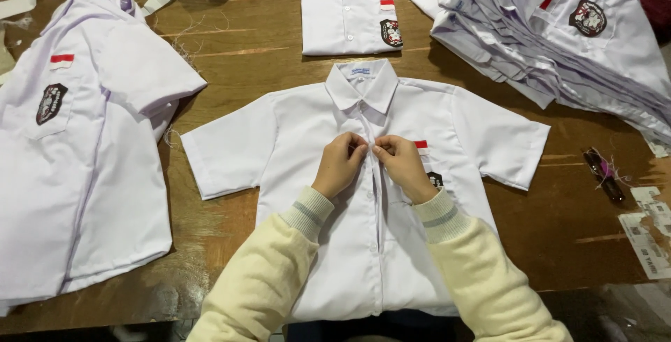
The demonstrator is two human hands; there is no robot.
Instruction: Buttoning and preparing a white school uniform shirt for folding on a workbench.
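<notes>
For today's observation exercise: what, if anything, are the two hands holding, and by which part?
Both the left hand and right hand pinch the white shirt at its front button placket, just below the collar.

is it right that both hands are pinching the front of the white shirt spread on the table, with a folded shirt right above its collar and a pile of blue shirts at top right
Not quite: the head view shows the pile of shirts at top right is white, not blue. The rest holds: the left hand and right hand pinch the front of the spread white shirt on the wooden table, with a folded shirt just above its collar.
</notes>
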